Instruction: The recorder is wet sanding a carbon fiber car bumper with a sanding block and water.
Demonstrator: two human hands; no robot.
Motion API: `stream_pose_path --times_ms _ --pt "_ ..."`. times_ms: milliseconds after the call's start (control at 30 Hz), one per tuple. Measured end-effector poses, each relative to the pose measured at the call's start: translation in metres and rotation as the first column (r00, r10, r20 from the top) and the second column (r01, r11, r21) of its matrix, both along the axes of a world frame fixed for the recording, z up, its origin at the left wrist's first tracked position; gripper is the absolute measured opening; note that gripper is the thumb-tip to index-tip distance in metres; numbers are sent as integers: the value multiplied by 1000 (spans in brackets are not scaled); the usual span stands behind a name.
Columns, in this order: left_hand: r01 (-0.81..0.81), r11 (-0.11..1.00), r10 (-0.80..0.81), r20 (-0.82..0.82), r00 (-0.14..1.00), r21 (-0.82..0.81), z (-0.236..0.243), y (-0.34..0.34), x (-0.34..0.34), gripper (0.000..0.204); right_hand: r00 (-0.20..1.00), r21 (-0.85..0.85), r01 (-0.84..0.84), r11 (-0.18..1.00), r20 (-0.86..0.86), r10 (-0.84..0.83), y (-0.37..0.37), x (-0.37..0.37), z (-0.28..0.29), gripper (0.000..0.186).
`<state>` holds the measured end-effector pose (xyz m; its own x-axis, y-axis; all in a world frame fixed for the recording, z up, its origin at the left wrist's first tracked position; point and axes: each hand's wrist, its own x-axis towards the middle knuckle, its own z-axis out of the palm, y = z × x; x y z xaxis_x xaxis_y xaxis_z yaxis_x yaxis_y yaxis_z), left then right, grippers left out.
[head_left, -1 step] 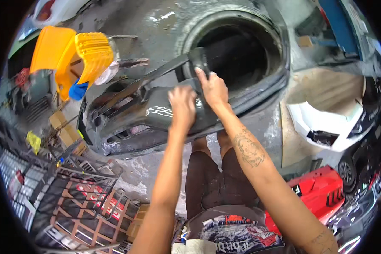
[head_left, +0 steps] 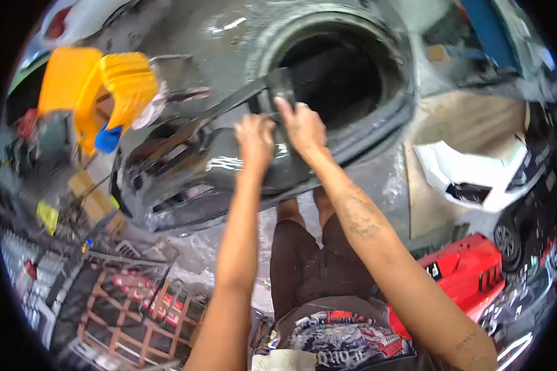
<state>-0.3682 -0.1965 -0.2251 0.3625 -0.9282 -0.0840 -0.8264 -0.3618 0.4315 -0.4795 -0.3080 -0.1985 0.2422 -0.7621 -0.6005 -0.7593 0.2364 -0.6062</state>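
Note:
A black plastic car bumper (head_left: pixel 229 145) with pale marks on its surface lies across a large tyre (head_left: pixel 390 55). My right hand (head_left: pixel 304 128) grips the upright piece at the bumper's middle. Its thumb stretches along the piece and its other fingers curl at the right side. Just to the left, my left hand (head_left: pixel 254 137) is closed with bent fingers against the bumper's dark surface. Whatever may be under those fingertips is hidden. Both forearms reach up from the lower edge.
Yellow plastic chairs (head_left: pixel 127 80) stand at the upper left with a blue item (head_left: pixel 108 140). Metal frames (head_left: pixel 117 315) fill the lower left. A white bumper (head_left: pixel 458 176) and a red body panel (head_left: pixel 461 266) lie on the right, beside cardboard (head_left: pixel 433 216).
My left hand has shifted slightly up and left on the bumper, its fingers more curled. My right hand keeps its hold. The whole view has shifted a little.

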Motion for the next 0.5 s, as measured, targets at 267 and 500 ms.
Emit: stream_pose_path --times_ms 267,500 --pt "-51 992 32 -158 987 -118 28 39 -68 22 995 -82 64 995 88 -56 8 -25 -17 74" --pt "-40 997 38 -26 999 -66 -15 -7 11 20 992 -52 46 998 122 -39 10 -2 -4 74"
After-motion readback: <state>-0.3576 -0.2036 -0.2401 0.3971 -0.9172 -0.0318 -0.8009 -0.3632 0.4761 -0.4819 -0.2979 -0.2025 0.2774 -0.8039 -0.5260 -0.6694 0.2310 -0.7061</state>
